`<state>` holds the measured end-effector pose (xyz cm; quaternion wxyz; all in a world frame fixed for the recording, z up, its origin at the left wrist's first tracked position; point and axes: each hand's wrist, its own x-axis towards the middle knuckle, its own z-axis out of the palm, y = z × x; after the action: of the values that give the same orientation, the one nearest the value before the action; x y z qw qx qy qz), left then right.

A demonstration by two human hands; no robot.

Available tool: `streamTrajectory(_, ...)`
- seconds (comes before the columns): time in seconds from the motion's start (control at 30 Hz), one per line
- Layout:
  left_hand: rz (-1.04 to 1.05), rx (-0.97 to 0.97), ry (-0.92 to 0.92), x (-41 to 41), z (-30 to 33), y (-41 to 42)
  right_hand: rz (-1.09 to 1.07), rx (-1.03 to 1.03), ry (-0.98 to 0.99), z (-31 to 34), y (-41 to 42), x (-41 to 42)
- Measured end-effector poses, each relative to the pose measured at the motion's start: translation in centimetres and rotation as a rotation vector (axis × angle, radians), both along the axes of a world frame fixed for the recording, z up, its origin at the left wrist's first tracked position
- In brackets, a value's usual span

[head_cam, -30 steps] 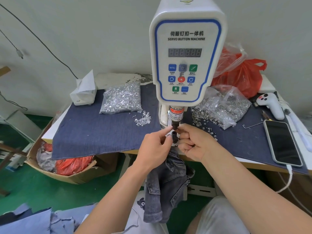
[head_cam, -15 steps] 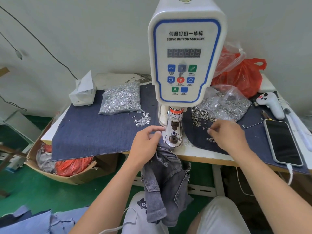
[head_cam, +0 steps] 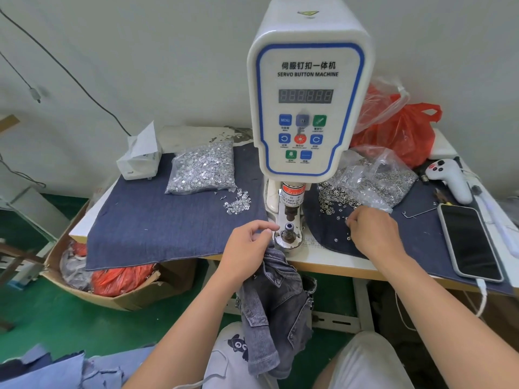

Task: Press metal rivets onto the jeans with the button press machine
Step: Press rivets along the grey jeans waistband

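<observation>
A white servo button machine [head_cam: 307, 88] is standing at the middle of the surface [head_cam: 331, 263], its blue-edged control panel facing the camera and its lower die [head_cam: 289, 233] sitting bare on the round base under the punch. The left hand [head_cam: 247, 251] is resting at the surface's front edge just left of the die, its grip closed around the top of a grey denim jeans piece [head_cam: 276, 313], with the forefinger and thumb curling toward the die; the rest of the denim is hanging down off the edge between the person's knees. The right hand [head_cam: 373, 234] is lying on the dark blue denim cloth [head_cam: 157, 228] to the right of the machine, fingers curling down among loose metal rivets [head_cam: 337, 203] that are spilling from an open clear bag [head_cam: 376, 178]; its fingertips are bunching together over the small pieces, but whether they are actually pinching one is too small to tell. On the left part of the cloth a second clear bag of silvery studs [head_cam: 203, 168] is lying, with a small heap of studs [head_cam: 237, 203] spilling just beside it, and a white tissue box [head_cam: 139, 158] is standing behind at the corner. At the right a red plastic bag [head_cam: 398, 133] is sitting near the wall, a white handheld controller [head_cam: 452, 178] is lying near it, and a smartphone [head_cam: 470, 242] is lying face up with a cable plugged in. A cardboard box [head_cam: 120, 290] of fabric scraps is sitting on the green floor under the left end of the surface.
</observation>
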<state>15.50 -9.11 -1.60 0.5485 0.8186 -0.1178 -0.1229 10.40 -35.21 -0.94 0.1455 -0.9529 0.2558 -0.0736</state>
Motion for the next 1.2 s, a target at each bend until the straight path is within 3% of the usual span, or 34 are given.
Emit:
streamTrajectory(0.1, -0.013, -0.013, -0.01, -0.1, 0.2, 0.0, -0.047, 0.289, -0.194, 1.4, 1.2, -0.2)
streamTrajectory(0.2, -0.035, -0.035, -0.021, -0.3, 0.4, -0.1, -0.08, 0.851, -0.309, 2.6, 4.1, -0.3)
streamTrajectory(0.43, -0.068, -0.072, -0.049, -0.9, 0.9, -0.6, -0.248, 1.678, -0.197, 3.3, 9.6, 0.0)
streamTrajectory(0.53, -0.075, -0.082, -0.065, -1.1, 0.9, -0.6, -0.365, 1.927, -0.177, 3.5, 10.2, 0.0)
streamTrajectory(0.77, -0.082, -0.09, -0.063, -1.1, 0.8, -0.6, -0.43, 2.115, -0.219, 3.9, 10.6, -0.2)
streamTrajectory(1.2, -0.077, -0.094, -0.054, -1.4, 1.3, -0.7, -0.455, 2.137, -0.265, 4.2, 10.7, -0.6)
